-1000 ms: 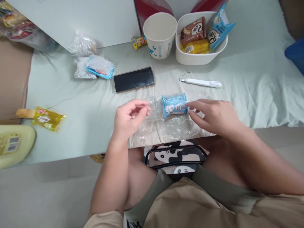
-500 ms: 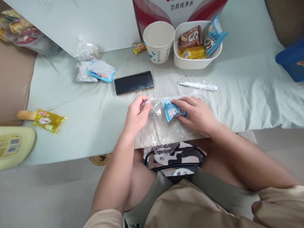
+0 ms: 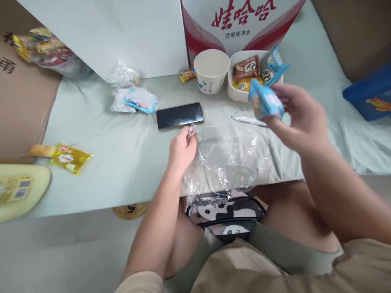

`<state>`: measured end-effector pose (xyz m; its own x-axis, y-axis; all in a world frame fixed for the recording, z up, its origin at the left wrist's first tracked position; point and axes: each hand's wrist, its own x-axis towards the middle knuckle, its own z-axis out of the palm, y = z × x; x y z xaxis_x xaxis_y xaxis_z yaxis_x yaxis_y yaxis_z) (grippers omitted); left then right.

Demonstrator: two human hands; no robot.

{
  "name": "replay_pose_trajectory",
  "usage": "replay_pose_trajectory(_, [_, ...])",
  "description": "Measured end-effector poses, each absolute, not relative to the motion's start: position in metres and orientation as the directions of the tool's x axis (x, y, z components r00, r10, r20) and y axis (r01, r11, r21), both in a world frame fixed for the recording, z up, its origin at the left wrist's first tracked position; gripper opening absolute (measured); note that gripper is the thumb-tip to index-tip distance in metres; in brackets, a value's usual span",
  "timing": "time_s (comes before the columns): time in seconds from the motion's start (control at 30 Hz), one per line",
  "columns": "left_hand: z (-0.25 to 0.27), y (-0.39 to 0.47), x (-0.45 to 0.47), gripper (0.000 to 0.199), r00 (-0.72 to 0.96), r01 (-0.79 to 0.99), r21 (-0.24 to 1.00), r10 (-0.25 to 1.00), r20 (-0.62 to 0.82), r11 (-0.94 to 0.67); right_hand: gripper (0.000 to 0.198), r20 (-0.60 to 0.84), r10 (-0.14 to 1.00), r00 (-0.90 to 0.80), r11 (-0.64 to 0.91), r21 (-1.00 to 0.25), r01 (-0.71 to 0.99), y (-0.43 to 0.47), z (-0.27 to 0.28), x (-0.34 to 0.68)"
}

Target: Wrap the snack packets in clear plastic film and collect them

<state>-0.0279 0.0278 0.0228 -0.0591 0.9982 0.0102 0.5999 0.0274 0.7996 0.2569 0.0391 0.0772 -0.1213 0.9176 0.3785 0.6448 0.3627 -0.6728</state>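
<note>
Pinched in my left hand (image 3: 182,149) is the edge of a clear plastic bag (image 3: 226,156), which lies spread over the table's front edge and hangs down a little. My right hand (image 3: 302,118) is raised, its fingers round a blue snack packet (image 3: 265,101). That packet is slightly blurred and sits just in front of a white tub (image 3: 238,95). Inside the tub are a brown snack packet (image 3: 246,68), a yellow packet (image 3: 244,84) and another blue packet (image 3: 273,69). A white pen (image 3: 249,121) lies below the tub, partly behind my right hand.
A black phone (image 3: 179,115) lies beyond my left hand. A paper cup (image 3: 211,71) stands beside the tub, a small yellow packet (image 3: 187,75) next to it. Crumpled clear wrappers (image 3: 124,75) and an opened yellow bread packet (image 3: 71,158) lie leftward. A large carton (image 3: 241,24) stands behind.
My right hand has lifted the blue packet off the clear bag and carried it up and right toward the tub. My left hand still pinches the bag, which now lies flatter. The camera view has shifted.
</note>
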Motion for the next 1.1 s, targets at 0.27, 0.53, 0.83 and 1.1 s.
replay_pose_trajectory(0.27, [0.027, 0.026, -0.027, 0.015, -0.006, 0.587, 0.809, 1.0, 0.011, -0.006, 0.043, 0.306, 0.904, -0.299, 0.38, -0.256, 0.889, 0.148, 0.092, 0.268])
replay_pose_trajectory(0.53, [0.025, 0.026, -0.03, 0.025, 0.03, 0.562, 0.825, 0.996, -0.088, 0.056, 0.023, 0.372, 0.758, -0.535, 0.652, -0.451, 0.61, 0.013, 0.035, 0.216])
replay_pose_trajectory(0.83, [0.027, 0.011, -0.05, 0.036, -0.181, 0.737, 0.66, 0.9, 0.397, -0.143, 0.052, 0.118, 0.814, -0.569, 0.57, -0.351, 0.743, -0.002, -0.002, 0.223])
replay_pose_trajectory(1.1, [0.021, -0.003, -0.035, 0.031, 0.356, 0.772, 0.502, 0.919, 0.168, -0.391, 0.047, 0.227, 0.854, -0.469, 0.518, -0.465, 0.718, -0.001, 0.003, 0.227])
